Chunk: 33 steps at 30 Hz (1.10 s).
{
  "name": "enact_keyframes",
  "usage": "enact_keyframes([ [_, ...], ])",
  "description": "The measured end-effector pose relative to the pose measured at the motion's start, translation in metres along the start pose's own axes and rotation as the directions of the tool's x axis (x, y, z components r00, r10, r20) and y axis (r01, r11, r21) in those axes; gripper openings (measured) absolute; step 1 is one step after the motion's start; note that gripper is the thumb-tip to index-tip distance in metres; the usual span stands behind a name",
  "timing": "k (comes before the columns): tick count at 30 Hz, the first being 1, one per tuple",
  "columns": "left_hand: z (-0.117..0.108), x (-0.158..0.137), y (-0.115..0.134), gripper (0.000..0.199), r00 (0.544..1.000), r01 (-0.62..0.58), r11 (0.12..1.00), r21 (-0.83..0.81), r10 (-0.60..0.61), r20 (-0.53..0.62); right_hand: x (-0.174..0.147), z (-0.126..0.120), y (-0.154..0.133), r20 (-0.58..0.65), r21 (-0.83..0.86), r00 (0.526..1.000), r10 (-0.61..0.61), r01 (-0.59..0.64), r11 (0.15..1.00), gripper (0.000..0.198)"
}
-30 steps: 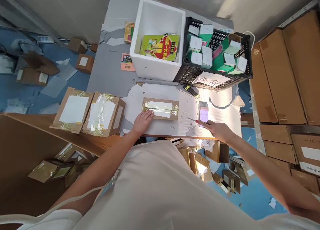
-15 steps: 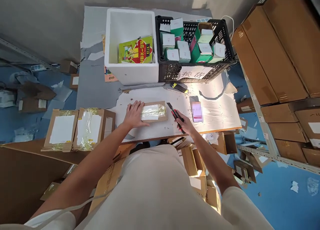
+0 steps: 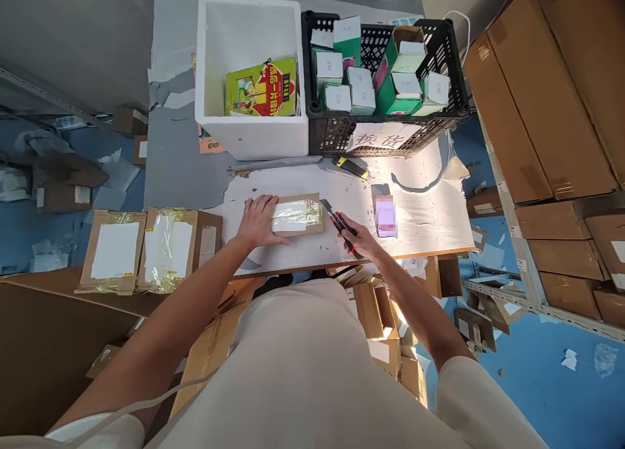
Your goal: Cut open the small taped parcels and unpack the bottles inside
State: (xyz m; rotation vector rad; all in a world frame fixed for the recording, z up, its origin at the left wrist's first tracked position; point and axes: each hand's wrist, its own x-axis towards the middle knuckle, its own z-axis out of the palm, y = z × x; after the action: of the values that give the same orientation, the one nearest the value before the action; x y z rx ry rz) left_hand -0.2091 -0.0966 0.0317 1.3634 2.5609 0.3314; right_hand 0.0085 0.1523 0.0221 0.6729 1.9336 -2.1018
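Note:
A small cardboard box [image 3: 315, 222] with a white label under clear tape lies flat on the table. My left hand [image 3: 258, 221] holds its left end, the thumb along the near edge and the fingers at the far side. In my right hand [image 3: 360, 238] is a black and red utility knife [image 3: 336, 220], gripped by its handle with the blade out. The blade tip points up and left and appears to meet the box's right end; contact is hard to tell. The box's left end is partly hidden by my left hand.
Behind stand a white foam box [image 3: 254, 140] with a green and red packet [image 3: 261, 88], and a black crate [image 3: 332, 136] of small cartons. A yellow-black cutter [image 3: 351, 168] and a phone-like object [image 3: 385, 216] lie nearby. Two taped boxes [image 3: 168, 250] sit left.
The knife's blade tip has come slightly left, to the right end of the box. My left hand keeps its hold on the box. The whole view has shifted a little.

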Motion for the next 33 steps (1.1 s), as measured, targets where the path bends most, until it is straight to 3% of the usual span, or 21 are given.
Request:
enact_keyframes([
  [9, 0.002, 0.0, -0.003, 0.119, 0.999, -0.016, 1.0, -0.025, 0.014, -0.044, -0.002, 0.013, 0.004, -0.01, 0.099, 1.0, 0.02, -0.019, 0.995, 0.069],
  [14, 0.002, 0.0, -0.002, 0.117, 0.999, -0.007, 0.999, -0.032, 0.006, -0.033, 0.003, 0.001, -0.001, 0.04, 0.097, 0.999, 0.02, -0.024, 0.995, 0.068],
  [22, 0.002, 0.0, 0.004, 0.116, 0.999, -0.01, 1.0, -0.028, 0.009, -0.038, 0.013, -0.036, -0.043, 0.173, -0.206, 0.969, 0.175, -0.138, 0.969, 0.058],
  [29, 0.004, 0.001, 0.004, 0.109, 0.997, -0.001, 1.0, -0.018, 0.0, -0.071, 0.007, -0.019, -0.056, 0.112, -0.362, 0.977, 0.18, -0.129, 0.923, 0.06],
  [33, 0.004, 0.001, 0.005, 0.106, 0.998, 0.004, 1.0, -0.007, -0.005, -0.066, 0.005, -0.003, -0.057, 0.072, -0.476, 0.99, 0.124, -0.075, 0.876, 0.061],
])
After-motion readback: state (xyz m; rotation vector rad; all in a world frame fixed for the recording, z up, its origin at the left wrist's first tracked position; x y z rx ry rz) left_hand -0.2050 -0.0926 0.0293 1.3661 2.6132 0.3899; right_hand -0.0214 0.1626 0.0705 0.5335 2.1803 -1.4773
